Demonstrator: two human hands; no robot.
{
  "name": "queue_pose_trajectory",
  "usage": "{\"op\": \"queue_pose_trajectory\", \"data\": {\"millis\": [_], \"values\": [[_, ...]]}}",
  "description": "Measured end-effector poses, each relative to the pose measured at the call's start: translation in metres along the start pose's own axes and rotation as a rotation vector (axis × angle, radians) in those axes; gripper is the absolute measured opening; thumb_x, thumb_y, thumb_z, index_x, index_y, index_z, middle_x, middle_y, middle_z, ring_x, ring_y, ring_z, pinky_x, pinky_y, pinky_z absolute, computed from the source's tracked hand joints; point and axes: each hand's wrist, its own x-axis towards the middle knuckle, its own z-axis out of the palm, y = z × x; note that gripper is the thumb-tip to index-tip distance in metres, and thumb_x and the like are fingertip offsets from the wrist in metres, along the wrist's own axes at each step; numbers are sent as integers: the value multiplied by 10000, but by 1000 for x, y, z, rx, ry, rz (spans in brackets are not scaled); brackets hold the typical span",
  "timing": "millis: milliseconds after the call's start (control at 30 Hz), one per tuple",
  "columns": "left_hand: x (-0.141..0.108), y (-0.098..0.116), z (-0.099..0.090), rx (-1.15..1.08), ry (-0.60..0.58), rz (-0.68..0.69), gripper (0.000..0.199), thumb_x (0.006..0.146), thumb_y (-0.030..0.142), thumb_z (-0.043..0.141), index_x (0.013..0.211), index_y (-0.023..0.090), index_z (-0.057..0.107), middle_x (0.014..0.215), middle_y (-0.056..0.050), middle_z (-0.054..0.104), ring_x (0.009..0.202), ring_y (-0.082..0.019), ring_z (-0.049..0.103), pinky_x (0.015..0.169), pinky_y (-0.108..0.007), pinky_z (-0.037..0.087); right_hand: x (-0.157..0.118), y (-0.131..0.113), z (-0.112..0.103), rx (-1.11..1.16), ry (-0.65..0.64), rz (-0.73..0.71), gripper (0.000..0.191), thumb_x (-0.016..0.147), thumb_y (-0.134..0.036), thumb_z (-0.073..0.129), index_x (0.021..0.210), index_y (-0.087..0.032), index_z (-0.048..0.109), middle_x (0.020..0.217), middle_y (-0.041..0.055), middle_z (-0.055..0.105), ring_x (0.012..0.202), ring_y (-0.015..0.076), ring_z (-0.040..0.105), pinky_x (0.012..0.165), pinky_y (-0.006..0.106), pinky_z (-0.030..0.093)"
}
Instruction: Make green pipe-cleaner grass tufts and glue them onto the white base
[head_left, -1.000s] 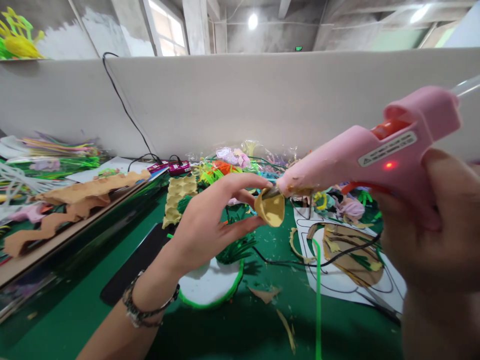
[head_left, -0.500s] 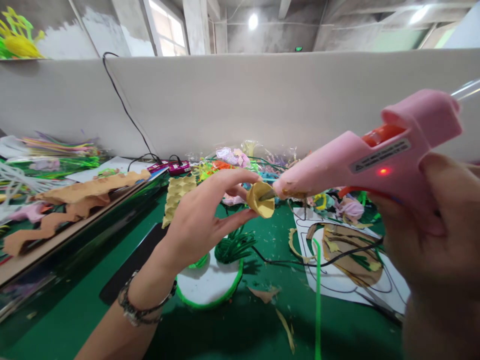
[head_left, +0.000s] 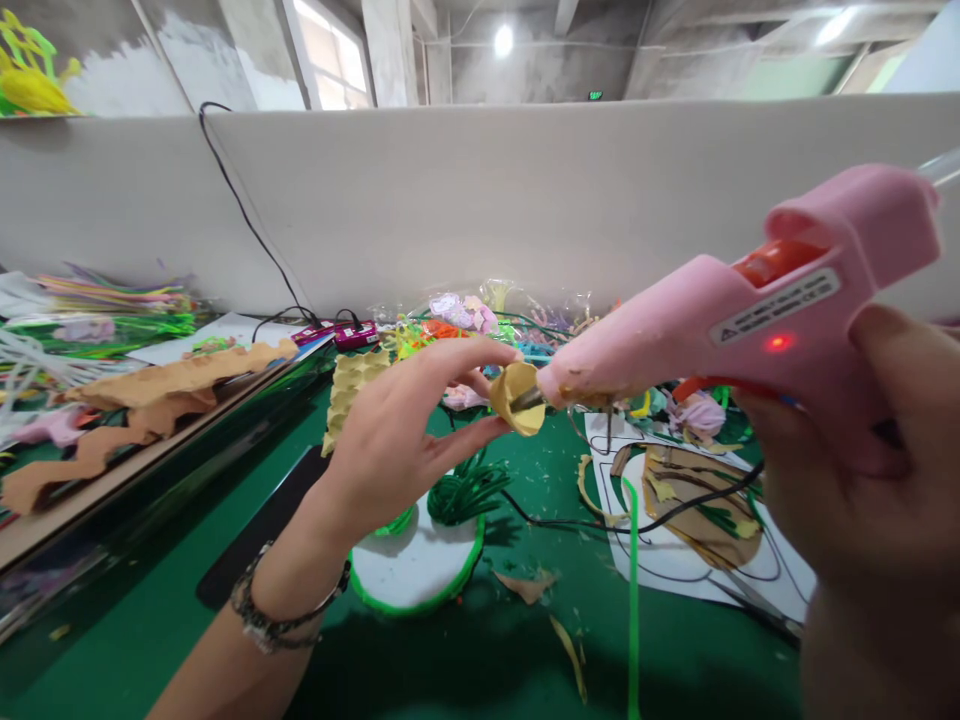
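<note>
Between thumb and fingers, my left hand [head_left: 409,435] pinches a small tan cardboard cup [head_left: 516,397], its hollow side turned toward the right. A pink hot glue gun [head_left: 660,320] is in my right hand [head_left: 877,470], its red light glowing. The gun's metal nozzle reaches into the hollow of the cup; whether the tip touches the inside is hidden. My right fingers wrap the handle near the orange trigger. Beneath my left hand lies a white disc [head_left: 420,575] edged in green, carrying a dark green tuft [head_left: 466,490].
A printed sheet [head_left: 675,560] with brown cardboard pieces and scissors [head_left: 761,605] lies to the right, crossed by a black cord [head_left: 570,523]. A green pipe cleaner [head_left: 634,610] stands out in front. Tan egg-carton pieces [head_left: 165,395], a black slab [head_left: 259,530] and craft bundles are left.
The glue gun has shifted very slightly, its rear now a little higher and further right. The cup is still in my left hand with the nozzle inside.
</note>
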Motion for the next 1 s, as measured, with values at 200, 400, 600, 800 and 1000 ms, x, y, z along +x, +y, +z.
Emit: {"op": "queue_pose_trajectory", "data": {"millis": [200,400,600,800,1000], "values": [[2,0,2,-108,24,51,419,711,163,649,1085,282,504,956,6,659,725,-140,640,662,-262,535,-2,2,4,-33,140,-151,451,715,-213,650,1155,-180,557,747,61,609,666,171,575,574,299,472],[6,1,0,-143,10,41,340,707,151,639,1020,260,563,946,7,660,662,-134,634,709,-288,532,-3,3,5,-81,149,-189,571,717,-250,656,1252,-184,468,789,72,619,691,181,584,565,300,474],[4,0,-2,-133,1,31,485,708,189,654,1147,278,466,968,-3,666,704,-163,639,738,-332,524,0,2,5,-171,164,-239,617,717,-461,611,1214,-117,492,744,87,605,636,170,567,516,284,453],[4,-1,-4,-74,11,76,540,701,131,652,1179,251,429,980,-17,665,724,-144,642,756,-307,522,-1,4,3,-154,88,-201,636,744,-529,540,1246,-151,444,804,82,567,722,181,543,557,290,444],[3,-1,-4,-99,19,44,534,707,135,642,1183,261,435,982,-13,663,719,-146,643,752,-309,523,-3,5,6,-134,100,-197,588,747,-501,554,1197,-134,461,794,84,576,711,170,542,519,266,429]]}}
